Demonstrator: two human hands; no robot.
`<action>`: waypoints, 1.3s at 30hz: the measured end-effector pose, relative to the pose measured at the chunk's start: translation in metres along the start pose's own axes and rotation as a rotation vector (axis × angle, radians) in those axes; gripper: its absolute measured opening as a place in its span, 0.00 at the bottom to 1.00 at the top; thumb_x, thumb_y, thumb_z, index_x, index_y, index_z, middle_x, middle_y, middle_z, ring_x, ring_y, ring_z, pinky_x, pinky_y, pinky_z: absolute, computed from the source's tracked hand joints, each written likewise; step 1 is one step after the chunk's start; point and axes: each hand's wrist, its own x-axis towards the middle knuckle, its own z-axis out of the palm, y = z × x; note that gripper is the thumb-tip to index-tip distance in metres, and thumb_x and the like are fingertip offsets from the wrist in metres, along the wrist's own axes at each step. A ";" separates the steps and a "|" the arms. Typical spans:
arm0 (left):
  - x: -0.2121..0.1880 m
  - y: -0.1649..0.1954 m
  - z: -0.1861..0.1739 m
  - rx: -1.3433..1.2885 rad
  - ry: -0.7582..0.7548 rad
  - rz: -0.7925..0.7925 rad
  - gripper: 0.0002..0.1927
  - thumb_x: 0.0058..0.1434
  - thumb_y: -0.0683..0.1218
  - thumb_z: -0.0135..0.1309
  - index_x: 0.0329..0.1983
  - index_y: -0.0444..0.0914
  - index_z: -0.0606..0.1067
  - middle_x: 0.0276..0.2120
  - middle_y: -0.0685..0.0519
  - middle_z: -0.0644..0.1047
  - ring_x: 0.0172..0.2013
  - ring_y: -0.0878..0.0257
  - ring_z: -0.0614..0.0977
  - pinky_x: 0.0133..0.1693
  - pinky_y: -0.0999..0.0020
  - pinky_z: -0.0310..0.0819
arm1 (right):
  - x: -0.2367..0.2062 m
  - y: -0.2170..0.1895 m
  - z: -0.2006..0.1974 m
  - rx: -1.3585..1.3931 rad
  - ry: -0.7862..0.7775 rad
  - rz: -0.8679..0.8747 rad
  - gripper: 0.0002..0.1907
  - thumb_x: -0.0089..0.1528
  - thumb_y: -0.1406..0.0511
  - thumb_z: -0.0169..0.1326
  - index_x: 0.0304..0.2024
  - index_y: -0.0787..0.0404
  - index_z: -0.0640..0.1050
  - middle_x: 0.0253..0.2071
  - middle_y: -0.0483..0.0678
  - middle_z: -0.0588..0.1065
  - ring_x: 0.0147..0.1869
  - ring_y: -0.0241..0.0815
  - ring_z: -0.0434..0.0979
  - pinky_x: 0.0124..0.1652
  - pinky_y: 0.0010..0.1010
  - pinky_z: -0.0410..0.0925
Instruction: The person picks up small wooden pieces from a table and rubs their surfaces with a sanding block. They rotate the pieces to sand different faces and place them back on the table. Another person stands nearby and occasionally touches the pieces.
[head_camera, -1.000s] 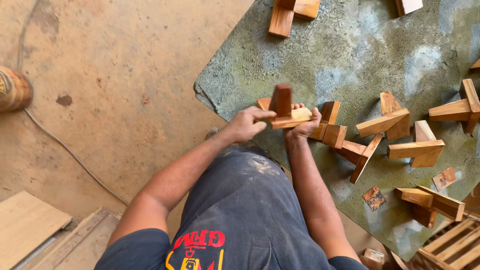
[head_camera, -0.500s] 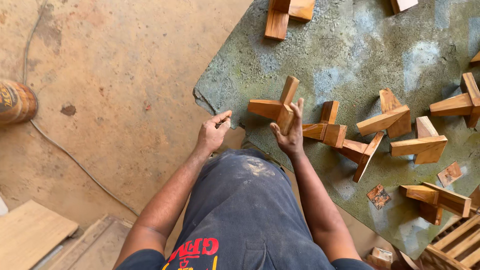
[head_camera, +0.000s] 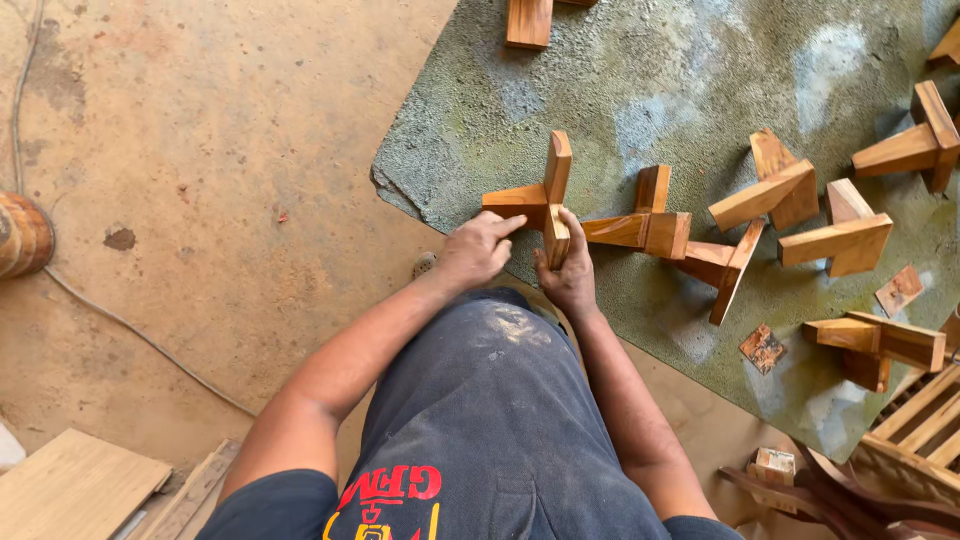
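A wooden T-shaped piece (head_camera: 540, 196), a wedge joined to an upright slat, rests on the green mat (head_camera: 680, 90) near its front-left edge. My right hand (head_camera: 566, 272) grips the lower end of the slat. My left hand (head_camera: 480, 246) sits just left of it, fingers stretched out and touching the underside of the wedge. Both forearms reach forward over my dark shorts.
Several similar wooden T-pieces (head_camera: 780, 190) lie in a row to the right on the mat, with small wood scraps (head_camera: 763, 347). A wooden crate (head_camera: 915, 430) stands at the lower right. Boards (head_camera: 75, 490) lie at the lower left, and a cable (head_camera: 130, 330) crosses the concrete floor.
The wooden piece, held up in both hands a second ago, now rests on the mat. My left hand let go, drew back, then came forward to touch the wedge.
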 end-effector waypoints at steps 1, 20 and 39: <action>0.005 0.002 0.004 0.072 -0.006 0.076 0.26 0.63 0.46 0.51 0.66 0.48 0.72 0.45 0.48 0.76 0.45 0.54 0.80 0.48 0.55 0.77 | 0.004 -0.003 -0.002 0.003 -0.006 0.029 0.41 0.60 0.71 0.61 0.72 0.56 0.58 0.66 0.61 0.69 0.70 0.59 0.72 0.64 0.43 0.68; 0.036 -0.015 0.040 0.489 -0.133 0.033 0.29 0.70 0.45 0.44 0.75 0.55 0.62 0.43 0.46 0.74 0.37 0.54 0.81 0.36 0.55 0.80 | 0.037 -0.007 -0.003 -0.036 -0.019 0.105 0.39 0.60 0.70 0.58 0.72 0.54 0.59 0.67 0.57 0.66 0.68 0.59 0.72 0.61 0.44 0.70; -0.060 -0.078 -0.010 -0.196 0.265 -0.323 0.21 0.63 0.51 0.54 0.59 0.45 0.78 0.40 0.46 0.81 0.42 0.51 0.83 0.47 0.55 0.77 | 0.030 0.009 0.003 0.783 -0.091 0.949 0.42 0.61 0.59 0.53 0.73 0.52 0.51 0.62 0.58 0.64 0.57 0.58 0.74 0.47 0.51 0.74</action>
